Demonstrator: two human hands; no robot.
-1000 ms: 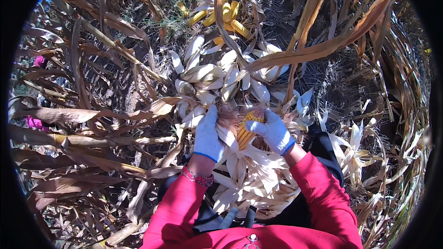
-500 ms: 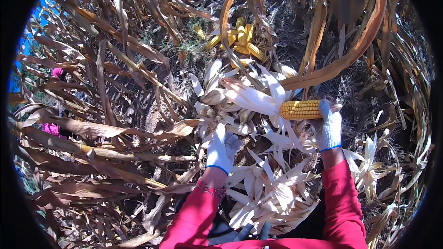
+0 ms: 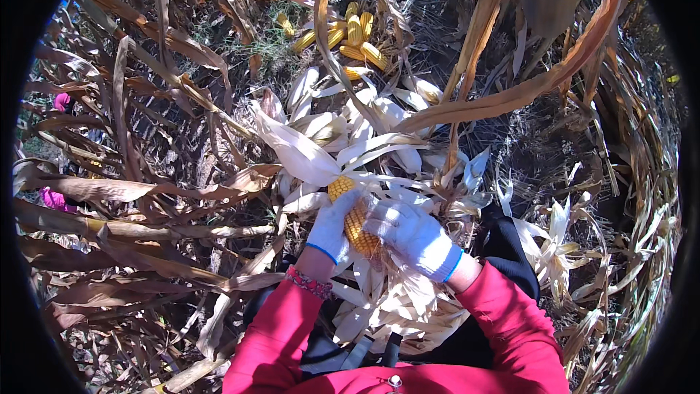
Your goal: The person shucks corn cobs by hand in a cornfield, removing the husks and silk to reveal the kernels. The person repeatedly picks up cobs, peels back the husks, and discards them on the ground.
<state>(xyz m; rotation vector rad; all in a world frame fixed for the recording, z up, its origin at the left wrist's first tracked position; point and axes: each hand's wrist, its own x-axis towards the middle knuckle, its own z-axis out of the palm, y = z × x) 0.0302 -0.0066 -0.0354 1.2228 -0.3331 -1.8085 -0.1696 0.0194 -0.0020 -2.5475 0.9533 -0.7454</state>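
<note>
Both my hands wear white knit gloves with blue cuffs and meet on one ear of corn in front of me. My left hand is wrapped round the ear, with yellow kernels showing above and below its fingers. Curled against the right side of the same ear is my right hand; its fingertips are partly hidden. The ear stands tilted, its silky tip toward me. Peeled-back pale husk spreads from its far end, away to the left. More loose husks lie below my hands, between my legs.
Several bare yellow ears lie in a pile on the ground ahead. Dry stalks crowd the left side. A long curved dry leaf arches across the upper right. Pink cloth shows through the stalks at far left.
My right hand has brought the ear of corn in toward the left and closer to me, turning it tip-down. My left hand, open before, has closed round it. The view has shifted slightly.
</note>
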